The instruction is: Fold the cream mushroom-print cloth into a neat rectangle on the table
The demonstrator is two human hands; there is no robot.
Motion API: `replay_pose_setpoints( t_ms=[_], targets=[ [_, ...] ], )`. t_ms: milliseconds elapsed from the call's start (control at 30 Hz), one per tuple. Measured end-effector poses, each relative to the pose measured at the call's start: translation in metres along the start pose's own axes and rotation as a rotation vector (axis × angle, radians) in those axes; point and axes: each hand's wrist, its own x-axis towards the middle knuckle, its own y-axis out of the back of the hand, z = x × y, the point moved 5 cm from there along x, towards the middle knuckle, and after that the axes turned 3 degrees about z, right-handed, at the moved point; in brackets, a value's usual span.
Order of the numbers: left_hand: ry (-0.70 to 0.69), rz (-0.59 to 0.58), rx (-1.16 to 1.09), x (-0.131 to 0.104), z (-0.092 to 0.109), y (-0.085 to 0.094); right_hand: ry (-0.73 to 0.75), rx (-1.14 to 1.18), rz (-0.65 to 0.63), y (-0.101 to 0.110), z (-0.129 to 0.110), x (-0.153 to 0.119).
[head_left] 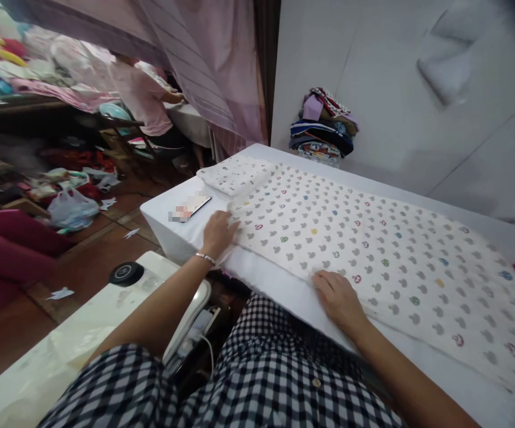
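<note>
A long white cloth [329, 223] printed with grey, red, green, blue and yellow motifs lies spread over the white table. At its left end lies a section with smaller print [235, 173]. My left hand [219, 233], wearing a bracelet, is at the cloth's near left corner, its slightly blurred fingers closed on the edge. Along the near edge, my right hand [338, 299] has its fingers bent together over the cloth's border, the thumb hidden. A phone [190, 208] lies on the table left of my left hand.
The white-covered table [168, 229] meets the wall. A folded clothes stack [322, 128] stands behind it. On my left are a pale side table [83, 315] with a round black object [126, 273], a plastic bag [74, 209] on the floor, and a person [139, 98] seated beyond a curtain [213, 65].
</note>
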Motion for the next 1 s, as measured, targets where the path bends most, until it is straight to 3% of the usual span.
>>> replay_pose_setpoints(
  t_ms=[133,233,600,1000],
  targets=[
    [-0.545,-0.197,-0.125,-0.047,0.055,-0.009,0.06,0.003,0.039,-0.005,-0.006,0.015],
    [-0.747,-0.268,-0.129,-0.067,0.075,-0.014,0.099,-0.01,0.04,-0.007,-0.009,0.024],
    [-0.806,-0.328,-0.131,-0.069,0.088,-0.023,0.056,-0.049,-0.021,-0.01,-0.009,0.035],
    [-0.834,-0.279,-0.104,-0.074,0.091,-0.021,-0.016,0.358,0.066,-0.002,-0.013,0.035]
  ],
)
